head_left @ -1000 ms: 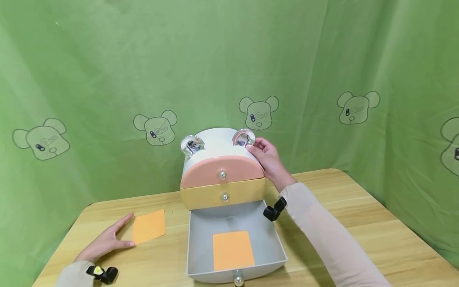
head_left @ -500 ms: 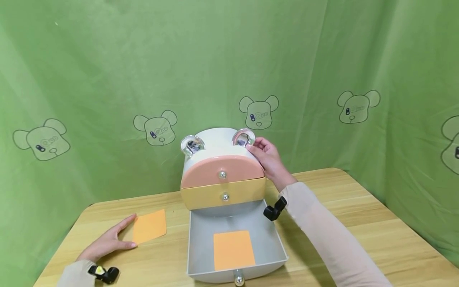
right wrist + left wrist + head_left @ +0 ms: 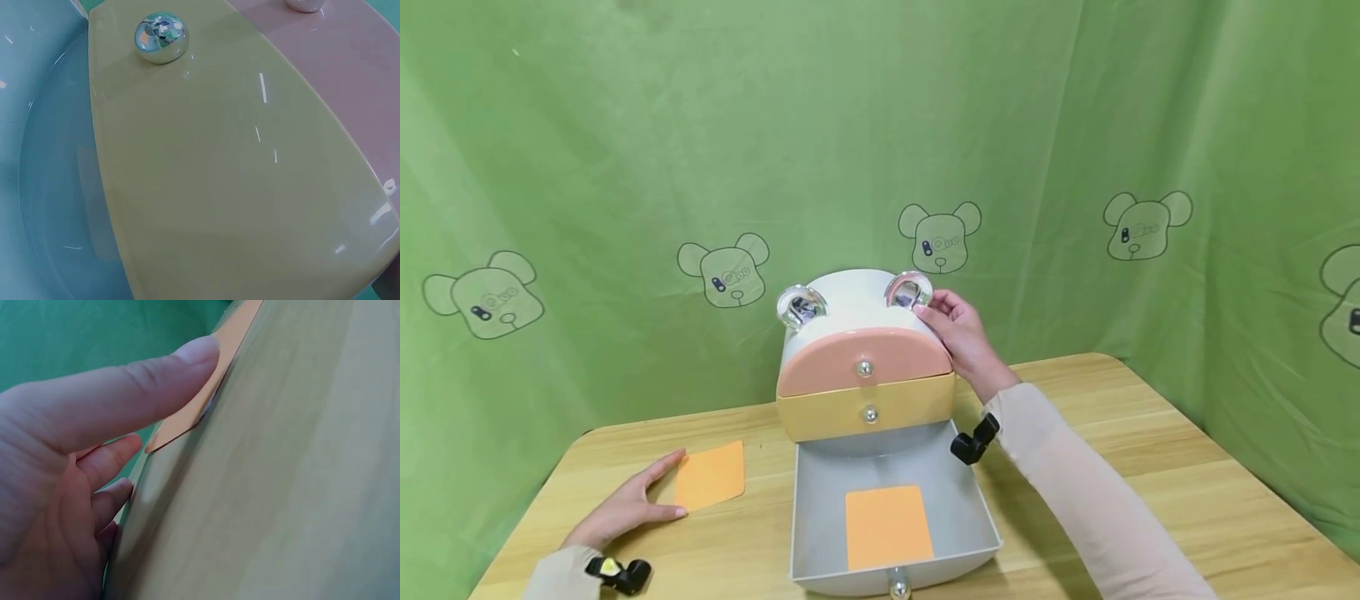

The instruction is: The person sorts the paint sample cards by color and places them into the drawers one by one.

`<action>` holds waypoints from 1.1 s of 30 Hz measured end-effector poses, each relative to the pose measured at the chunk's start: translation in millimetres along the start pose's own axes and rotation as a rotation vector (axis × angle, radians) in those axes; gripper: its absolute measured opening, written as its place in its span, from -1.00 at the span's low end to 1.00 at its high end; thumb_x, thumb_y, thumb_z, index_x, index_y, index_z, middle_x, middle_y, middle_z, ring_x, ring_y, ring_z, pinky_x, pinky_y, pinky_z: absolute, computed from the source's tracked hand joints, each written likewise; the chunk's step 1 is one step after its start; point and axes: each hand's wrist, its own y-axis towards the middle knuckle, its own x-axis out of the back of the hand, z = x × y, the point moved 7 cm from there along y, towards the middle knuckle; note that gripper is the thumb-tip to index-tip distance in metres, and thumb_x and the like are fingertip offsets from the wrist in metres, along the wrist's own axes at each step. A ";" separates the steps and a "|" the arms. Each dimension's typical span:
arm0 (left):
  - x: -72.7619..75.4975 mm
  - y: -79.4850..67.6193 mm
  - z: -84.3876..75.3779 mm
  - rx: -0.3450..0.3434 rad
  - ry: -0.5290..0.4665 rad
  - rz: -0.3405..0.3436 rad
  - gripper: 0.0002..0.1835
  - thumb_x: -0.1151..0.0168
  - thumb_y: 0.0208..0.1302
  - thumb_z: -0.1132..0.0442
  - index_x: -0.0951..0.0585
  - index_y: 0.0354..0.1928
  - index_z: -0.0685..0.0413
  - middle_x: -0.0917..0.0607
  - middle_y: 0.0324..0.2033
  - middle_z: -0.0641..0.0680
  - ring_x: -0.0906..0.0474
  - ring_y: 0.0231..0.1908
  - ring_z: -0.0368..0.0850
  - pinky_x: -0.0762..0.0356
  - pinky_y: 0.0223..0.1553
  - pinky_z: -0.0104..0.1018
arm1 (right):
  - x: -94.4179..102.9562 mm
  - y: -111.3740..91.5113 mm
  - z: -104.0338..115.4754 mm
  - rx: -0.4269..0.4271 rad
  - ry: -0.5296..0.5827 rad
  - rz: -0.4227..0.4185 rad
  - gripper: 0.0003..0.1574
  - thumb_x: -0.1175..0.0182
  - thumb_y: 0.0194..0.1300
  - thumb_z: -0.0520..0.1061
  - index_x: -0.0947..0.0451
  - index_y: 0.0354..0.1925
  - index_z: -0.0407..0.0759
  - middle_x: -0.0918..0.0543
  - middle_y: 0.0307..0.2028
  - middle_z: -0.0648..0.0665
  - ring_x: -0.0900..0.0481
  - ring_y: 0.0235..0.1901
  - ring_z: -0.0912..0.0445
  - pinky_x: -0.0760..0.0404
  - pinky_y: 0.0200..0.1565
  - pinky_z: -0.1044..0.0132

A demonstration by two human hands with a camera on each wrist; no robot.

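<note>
A small drawer cabinet (image 3: 850,304) with a white top and two silver ring ears stands at the table's back. My right hand (image 3: 962,337) grips it beside the right ear (image 3: 910,292), thumb in front, fingers partly hidden behind. Its grey bottom drawer (image 3: 820,508) is pulled out, with an orange square sheet (image 3: 889,527) lying inside. To the left, a second orange sheet (image 3: 711,477) lies on the table. My left hand (image 3: 628,504) is at its left edge, thumb and index finger spread. In the left wrist view the thumb (image 3: 197,353) touches that sheet.
Above the drawer are a closed yellow drawer (image 3: 827,412) and a closed pink one (image 3: 827,367), each with a round silver knob. The wooden table (image 3: 1120,450) extends to both sides. A green curtain (image 3: 820,125) with bear-head prints hangs close behind.
My left hand has moved slightly right, up to the loose sheet's edge. The right hand, the cabinet and the drawer stay as they were.
</note>
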 end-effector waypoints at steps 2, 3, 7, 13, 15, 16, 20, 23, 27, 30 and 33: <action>0.7 0.5 1.0 -0.003 0.004 0.003 0.00 -0.43 0.00 0.24 -0.04 0.40 0.33 -0.01 0.39 0.40 0.21 0.35 0.45 0.23 0.25 0.45 | -0.7 -0.4 1.1 0.011 0.002 0.003 -0.80 -0.16 0.22 -0.34 -0.42 -0.26 -0.07 -0.55 -0.34 0.06 -0.50 -0.36 0.25 -0.60 -0.31 0.56; 0.9 0.8 1.4 -0.004 0.007 0.005 0.00 -0.43 0.00 0.24 -0.04 0.39 0.33 -0.01 0.38 0.40 0.21 0.35 0.45 0.22 0.25 0.45 | -1.0 -0.7 1.6 0.017 0.005 0.006 -0.80 -0.15 0.22 -0.34 -0.42 -0.26 -0.08 -0.55 -0.34 0.06 -0.50 -0.36 0.25 -0.60 -0.32 0.56; 1.0 1.3 2.1 -0.005 0.010 0.019 -0.01 -0.42 0.01 0.24 -0.04 0.40 0.33 0.00 0.38 0.42 0.20 0.34 0.46 0.22 0.24 0.46 | -2.1 -0.8 2.1 0.030 0.010 0.014 -0.80 -0.15 0.21 -0.35 -0.42 -0.27 -0.08 -0.55 -0.36 0.07 -0.49 -0.37 0.25 -0.60 -0.33 0.56; 0.0 0.6 1.4 0.014 0.000 0.039 0.00 -0.43 -0.02 0.24 -0.05 0.40 0.29 0.04 0.38 0.44 0.23 0.34 0.48 0.26 0.23 0.48 | -2.5 -0.1 1.9 0.036 0.005 0.020 -0.80 -0.14 0.22 -0.35 -0.41 -0.25 -0.09 -0.55 -0.35 0.07 -0.50 -0.37 0.25 -0.60 -0.32 0.56; -0.4 0.4 1.3 0.019 -0.001 0.046 0.02 -0.44 -0.04 0.25 -0.05 0.41 0.27 0.07 0.38 0.45 0.25 0.34 0.49 0.28 0.22 0.49 | -2.7 -0.5 2.6 0.040 0.009 0.023 -0.80 -0.14 0.22 -0.35 -0.42 -0.25 -0.09 -0.55 -0.36 0.07 -0.50 -0.37 0.25 -0.60 -0.32 0.56; -0.6 0.3 1.5 0.021 0.000 0.048 0.02 -0.44 -0.05 0.26 -0.05 0.41 0.25 0.09 0.38 0.46 0.26 0.33 0.49 0.29 0.22 0.50 | -2.7 -0.7 2.8 0.039 0.011 0.022 -0.80 -0.14 0.22 -0.35 -0.42 -0.26 -0.09 -0.55 -0.36 0.07 -0.50 -0.37 0.25 -0.60 -0.32 0.56; -0.9 0.4 1.3 0.017 0.026 0.058 0.03 -0.46 -0.06 0.26 -0.06 0.41 0.25 0.10 0.37 0.49 0.25 0.32 0.52 0.27 0.20 0.52 | -2.6 -1.0 2.1 0.035 0.025 0.017 -0.79 -0.13 0.22 -0.36 -0.42 -0.26 -0.08 -0.56 -0.36 0.08 -0.51 -0.37 0.26 -0.60 -0.31 0.56; -0.5 0.1 0.0 0.011 0.050 0.058 0.02 -0.46 -0.06 0.24 -0.07 0.41 0.26 0.08 0.36 0.50 0.23 0.32 0.52 0.23 0.21 0.51 | -2.6 -0.9 1.9 0.037 0.033 0.018 -0.79 -0.14 0.22 -0.37 -0.43 -0.26 -0.08 -0.57 -0.36 0.08 -0.52 -0.37 0.26 -0.60 -0.31 0.56; -0.5 -0.1 -1.4 0.005 0.044 0.053 0.02 -0.47 -0.06 0.23 -0.08 0.40 0.27 0.04 0.36 0.50 0.20 0.32 0.51 0.19 0.23 0.49 | -1.8 -1.4 2.3 0.042 0.032 0.019 -0.79 -0.14 0.21 -0.36 -0.43 -0.28 -0.07 -0.56 -0.37 0.07 -0.51 -0.38 0.25 -0.60 -0.33 0.56; -1.2 -0.2 -1.9 -0.002 0.023 0.047 0.01 -0.47 -0.07 0.23 -0.09 0.39 0.29 0.03 0.36 0.49 0.20 0.32 0.51 0.19 0.23 0.49 | -1.3 -2.0 2.2 0.039 0.029 0.018 -0.79 -0.14 0.21 -0.36 -0.43 -0.29 -0.07 -0.56 -0.37 0.07 -0.51 -0.39 0.26 -0.60 -0.34 0.56; -1.4 -0.4 -1.7 -0.011 0.023 0.039 0.00 -0.46 -0.06 0.23 -0.10 0.39 0.29 0.01 0.36 0.48 0.19 0.32 0.51 0.18 0.23 0.49 | -1.7 -2.4 2.2 0.035 0.027 0.016 -0.80 -0.14 0.21 -0.36 -0.43 -0.29 -0.07 -0.55 -0.37 0.07 -0.50 -0.39 0.26 -0.60 -0.34 0.56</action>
